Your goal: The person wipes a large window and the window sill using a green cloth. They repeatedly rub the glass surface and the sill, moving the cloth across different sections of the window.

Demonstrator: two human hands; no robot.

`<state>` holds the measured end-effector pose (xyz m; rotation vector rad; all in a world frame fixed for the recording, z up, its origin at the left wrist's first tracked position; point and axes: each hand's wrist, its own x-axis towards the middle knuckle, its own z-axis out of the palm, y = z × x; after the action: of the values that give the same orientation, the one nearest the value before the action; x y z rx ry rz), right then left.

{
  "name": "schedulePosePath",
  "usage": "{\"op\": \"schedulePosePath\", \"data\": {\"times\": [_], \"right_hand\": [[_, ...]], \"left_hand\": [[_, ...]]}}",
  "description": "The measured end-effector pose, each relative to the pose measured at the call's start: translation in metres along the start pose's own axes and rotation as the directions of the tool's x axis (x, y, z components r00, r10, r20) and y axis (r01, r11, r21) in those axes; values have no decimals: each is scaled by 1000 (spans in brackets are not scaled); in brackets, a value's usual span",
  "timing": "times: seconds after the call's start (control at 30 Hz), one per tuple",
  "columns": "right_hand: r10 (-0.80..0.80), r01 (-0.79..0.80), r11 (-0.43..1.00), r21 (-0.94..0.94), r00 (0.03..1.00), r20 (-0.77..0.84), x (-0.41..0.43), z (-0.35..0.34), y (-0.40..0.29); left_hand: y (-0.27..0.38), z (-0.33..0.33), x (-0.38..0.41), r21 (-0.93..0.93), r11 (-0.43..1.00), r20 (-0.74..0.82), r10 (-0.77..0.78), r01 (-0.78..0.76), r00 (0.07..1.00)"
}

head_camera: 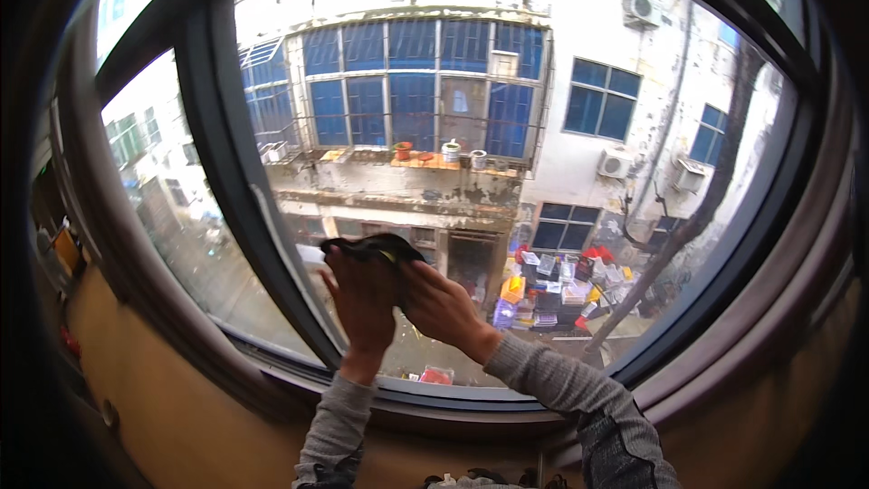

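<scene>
A dark, soft cloth (pixel 380 244) is raised in front of the window glass (pixel 421 353). Spread over its left part is my left hand (pixel 363 299), fingers up. My right hand (pixel 438 302) lies against the cloth's right side, its fingers slanting up to the left. Both palms face away from me and the cloth shows above the fingertips. Whether the cloth touches the pane is hard to tell, and so is how firmly the fingers grip it. Grey knitted sleeves cover both forearms.
A dark window mullion (pixel 251 176) stands left of my hands, and the lower window frame (pixel 475 401) runs beneath them. Tan wall (pixel 149 360) lies below. Through the glass show a weathered building (pixel 550 122), air-conditioner units (pixel 616 161), a bare tree trunk and piled colourful crates (pixel 550 285).
</scene>
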<state>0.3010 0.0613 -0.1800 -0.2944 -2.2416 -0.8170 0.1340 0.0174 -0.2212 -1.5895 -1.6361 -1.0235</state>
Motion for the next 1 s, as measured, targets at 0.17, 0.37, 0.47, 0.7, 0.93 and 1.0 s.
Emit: {"op": "schedulePosePath", "data": {"times": [0.17,0.37,0.47,0.7,0.93,1.0], "right_hand": [[-11,-20,988,-155,980,-197,113,-44,62],[-4,-131,943,-304,914,-406,191,-117,139],[-35,-189,904,-384,862,-506,149,-163,181],[76,-298,692,-657,936,-345,-9,-279,270],[226,-416,754,-509,891,-394,-61,-327,300],[272,-438,792,-426,877,-397,-87,-302,275]], "left_hand": [[-3,-48,132,95,995,-281,43,-16,959],[44,-94,262,116,978,-539,210,-175,816],[110,-87,286,246,945,-489,315,-218,814],[322,-78,292,-161,866,-515,335,-473,789],[407,-67,296,-50,877,-630,344,-478,697],[399,-49,262,-85,862,-542,381,-500,749]]}}
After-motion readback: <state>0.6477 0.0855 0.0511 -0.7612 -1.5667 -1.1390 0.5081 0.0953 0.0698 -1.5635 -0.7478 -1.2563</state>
